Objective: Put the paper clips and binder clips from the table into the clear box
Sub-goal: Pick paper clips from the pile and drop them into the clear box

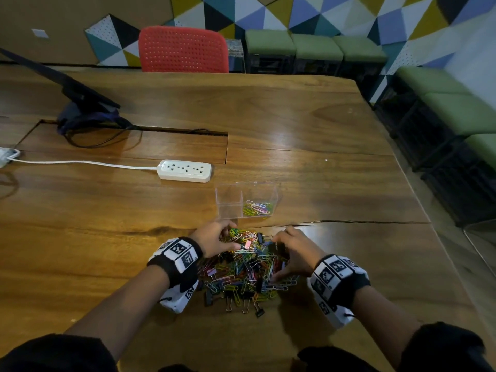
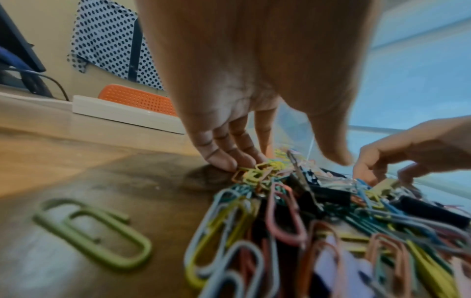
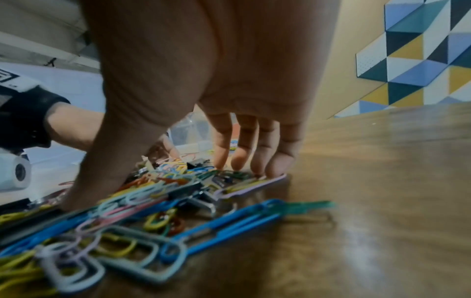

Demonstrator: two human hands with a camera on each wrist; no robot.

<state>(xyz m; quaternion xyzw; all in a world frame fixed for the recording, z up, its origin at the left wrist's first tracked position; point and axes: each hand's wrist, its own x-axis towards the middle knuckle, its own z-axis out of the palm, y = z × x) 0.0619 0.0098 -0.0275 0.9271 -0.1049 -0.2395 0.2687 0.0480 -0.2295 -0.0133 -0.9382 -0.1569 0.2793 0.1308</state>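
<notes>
Both hands rest spread on one heap of paper clips (image 1: 243, 267) and binder clips (image 1: 259, 312) (too tangled to count): the left hand (image 1: 214, 241) has its fingertips (image 2: 224, 161) at the far edge and grasps nothing, the right hand (image 1: 292, 253) likewise. One clear box (image 1: 228, 202), just beyond on the table (image 1: 322, 135), holds a few clips in its right compartment.

Bare table (image 1: 335, 183) is lying open at 3 o'clock of the clear box (image 1: 247, 201). Its 11 o'clock approach is being blocked by the power strip (image 1: 184, 171); its 6 o'clock side is being crowded by the clip pile (image 1: 244, 269).
</notes>
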